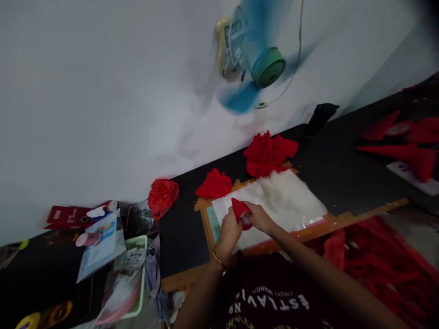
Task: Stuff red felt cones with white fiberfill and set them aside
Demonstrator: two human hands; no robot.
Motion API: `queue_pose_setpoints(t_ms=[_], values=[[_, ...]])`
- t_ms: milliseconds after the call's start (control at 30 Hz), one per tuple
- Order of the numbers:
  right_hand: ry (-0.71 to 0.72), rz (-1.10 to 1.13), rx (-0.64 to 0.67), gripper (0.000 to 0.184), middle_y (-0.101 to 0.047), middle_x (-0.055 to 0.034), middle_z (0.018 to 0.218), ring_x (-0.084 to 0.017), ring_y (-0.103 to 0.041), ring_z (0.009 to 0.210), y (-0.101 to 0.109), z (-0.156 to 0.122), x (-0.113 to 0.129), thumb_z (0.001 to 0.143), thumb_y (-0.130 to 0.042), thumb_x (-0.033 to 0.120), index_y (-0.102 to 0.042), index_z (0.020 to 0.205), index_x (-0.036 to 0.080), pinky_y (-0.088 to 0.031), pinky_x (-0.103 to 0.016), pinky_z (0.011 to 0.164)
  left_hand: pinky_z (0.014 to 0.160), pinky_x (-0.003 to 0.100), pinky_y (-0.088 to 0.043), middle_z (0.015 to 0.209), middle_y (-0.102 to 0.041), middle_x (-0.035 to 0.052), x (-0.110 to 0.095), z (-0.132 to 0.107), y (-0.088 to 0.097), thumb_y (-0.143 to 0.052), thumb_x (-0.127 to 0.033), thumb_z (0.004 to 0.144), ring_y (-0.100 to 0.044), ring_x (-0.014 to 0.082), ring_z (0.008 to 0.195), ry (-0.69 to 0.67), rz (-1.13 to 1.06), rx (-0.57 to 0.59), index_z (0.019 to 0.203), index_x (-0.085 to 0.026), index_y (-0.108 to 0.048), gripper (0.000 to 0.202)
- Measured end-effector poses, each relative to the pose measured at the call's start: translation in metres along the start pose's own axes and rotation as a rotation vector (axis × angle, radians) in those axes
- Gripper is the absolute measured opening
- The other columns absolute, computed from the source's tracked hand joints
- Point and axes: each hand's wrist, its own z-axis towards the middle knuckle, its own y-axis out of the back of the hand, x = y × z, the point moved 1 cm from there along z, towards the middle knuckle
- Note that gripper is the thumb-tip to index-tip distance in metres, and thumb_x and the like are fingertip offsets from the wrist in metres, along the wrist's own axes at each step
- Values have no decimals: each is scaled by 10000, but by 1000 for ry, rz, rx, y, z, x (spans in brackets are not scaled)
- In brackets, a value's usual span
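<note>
Over the near-left part of the white sheet [220,204] on the black tabletop [183,240]: small red fabric piece [237,207], held up in both hands. Left hand [231,228] has its fingers clamped on the left side of the piece, right hand [258,216] has its fingers clamped on the right side. Exact fingertip positions partly hidden by the fabric. Pale patch shows in the middle of the piece; can't tell if it's stuffing or lining. Yellow bracelet [218,259] on left wrist.

Heap of white fluffy fibre [279,194] spreads over the sheet, just right of and beyond the hands. Brown tape [372,213] runs along the tabletop's front edge. Behind the sheet: single crumpled red cloth [214,184] on the left, bigger red cloth pile [265,154] on the right. Black tumbler [320,119] near the wall, tilted in view. Far right: red cone-shaped pieces [408,157], one overlapping a white flat object [411,177].

Left end: red plastic bag [163,197] at the tabletop corner, pale green basket [141,285] lower down with packets in it. Lower right: large red bag [384,265] of red items, details too dark. Blue-bladed fan [268,67] on the wall, blades blurred.
</note>
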Motion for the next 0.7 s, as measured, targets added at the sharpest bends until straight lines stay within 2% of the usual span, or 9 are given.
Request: queue_pose_setpoints(t_ms=[100,233,367,467,567,700], values=[[-26,-55,11,491,-733,-104,1069,-247,-681,949,1,-1,-8,722,-507,54,-627,1186,159,-498,-364,886,737,321,-477,873,-711,138,0,5,7,-546,-45,718,-667,256,799,23,42,38,1114,-123,-610,409],[-47,1,42,442,-735,-70,1002,-209,-675,803,9,-4,-10,744,-569,158,-596,1184,178,-513,-305,746,694,300,-466,820,-703,80,-2,8,12,-561,-116,744,-639,216,718,2,-18,63,1086,-143,-627,350],[25,-78,39,261,-723,-61,918,-213,-646,835,11,-2,-2,733,-553,174,-659,971,170,-469,-293,768,727,289,-441,836,-667,67,-5,7,6,-568,-171,775,-599,191,756,-90,4,2,905,-157,-636,147],[2,-85,34,197,-705,-43,812,-196,-614,745,6,0,-1,714,-537,172,-671,859,170,-439,-280,714,722,274,-418,813,-627,48,-3,8,-1,-565,-139,765,-566,174,756,-103,5,-64,808,-165,-601,62],[-67,4,3,174,-671,-17,732,-184,-585,692,1,1,-6,680,-541,191,-660,804,169,-417,-270,668,670,254,-392,731,-574,7,2,10,-6,-557,-119,744,-523,153,698,-78,-75,-61,736,-175,-558,56],[-126,258,-22,200,-644,13,723,-166,-568,685,-6,-1,-15,631,-514,201,-619,800,179,-416,-243,620,646,234,-376,688,-532,-31,8,9,-10,-533,-69,684,-486,132,664,-21,-258,-64,730,-178,-541,118]])
